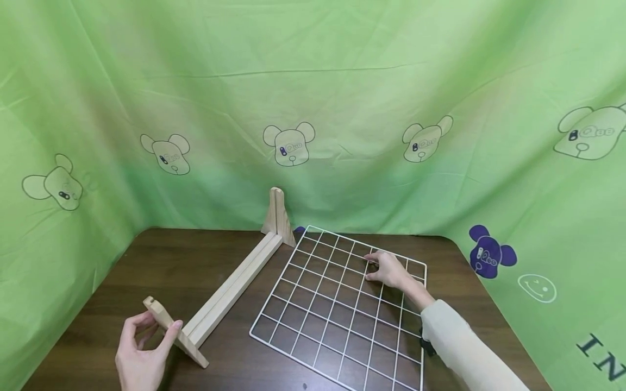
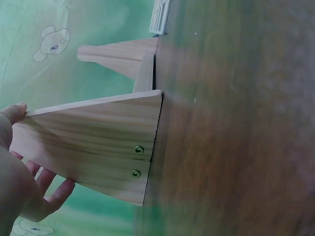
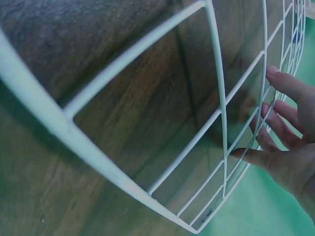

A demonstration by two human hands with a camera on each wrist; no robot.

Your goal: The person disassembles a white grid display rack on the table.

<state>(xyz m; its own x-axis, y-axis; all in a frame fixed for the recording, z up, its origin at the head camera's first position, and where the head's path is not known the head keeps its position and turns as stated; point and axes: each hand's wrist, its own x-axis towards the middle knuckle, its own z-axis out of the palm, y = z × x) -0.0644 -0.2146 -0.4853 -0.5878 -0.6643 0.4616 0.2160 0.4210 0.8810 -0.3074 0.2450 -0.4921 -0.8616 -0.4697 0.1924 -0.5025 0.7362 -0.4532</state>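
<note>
A pale wooden stand (image 1: pixel 235 285) has an upright end piece at each end of a long grooved bar. My left hand (image 1: pixel 142 350) grips the near end piece (image 1: pixel 168 326), thumb on one edge and fingers at the other. In the left wrist view, two metal bolts (image 2: pixel 138 149) show on that end piece (image 2: pixel 88 142). The far end piece (image 1: pixel 276 214) stands near the curtain. Right of the bar is a white wire grid panel (image 1: pixel 337 282). My right hand (image 1: pixel 388 270) holds wires in its far right part, with some fingertips (image 3: pixel 273 73) among the wires (image 3: pixel 221 103).
The dark brown wooden table (image 1: pixel 181 255) lies under everything. A green curtain (image 1: pixel 342 98) printed with bear heads hangs behind and along both sides. Beside the right sleeve, a small black object (image 1: pixel 427 345) shows. The grid's far left corner lies close to the stand's far end.
</note>
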